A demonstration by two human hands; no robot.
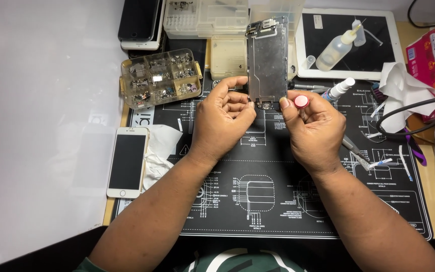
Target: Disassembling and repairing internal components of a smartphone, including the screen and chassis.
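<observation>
A phone screen assembly [268,60] with its metal back plate facing me stands upright over the black work mat [278,201]. My left hand [222,118] grips its lower left edge with thumb and fingers. My right hand [312,128] steadies the lower right corner and holds a tool with a round pink cap [301,101], its tip at the bottom of the plate.
A white phone [127,161] lies left on the mat edge beside a crumpled cloth [159,151]. A clear parts box [159,78], plastic trays [212,17], a tablet [348,43] with a squeeze bottle [336,48], tissue [399,90], black cable [414,116] and tweezers [358,153] surround the hands.
</observation>
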